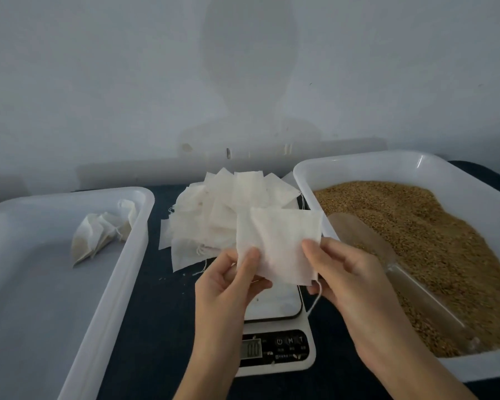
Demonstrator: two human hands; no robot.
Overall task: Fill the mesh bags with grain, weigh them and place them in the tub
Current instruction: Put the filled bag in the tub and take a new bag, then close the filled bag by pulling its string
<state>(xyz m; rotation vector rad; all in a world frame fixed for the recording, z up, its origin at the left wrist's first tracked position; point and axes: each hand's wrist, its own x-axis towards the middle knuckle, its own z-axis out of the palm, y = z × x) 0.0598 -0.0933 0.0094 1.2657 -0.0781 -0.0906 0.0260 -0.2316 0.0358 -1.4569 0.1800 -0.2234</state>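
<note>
Both hands hold one flat, empty white mesh bag (277, 241) above the kitchen scale (274, 336). My left hand (231, 281) pinches its lower left corner and my right hand (344, 272) pinches its lower right edge, where the drawstring hangs down. A pile of several empty bags (214, 215) lies on the dark table behind the scale. The white tub (35, 327) at the left holds two filled bags (101, 232) near its far end. The white tray (358, 166) at the right is full of brown grain (416, 235), with a clear scoop (387, 261) lying in it.
A pale wall rises straight behind the table. The dark tabletop (162, 327) shows between the tub and the scale, with a few stray grains on it. The scale's display and buttons face me.
</note>
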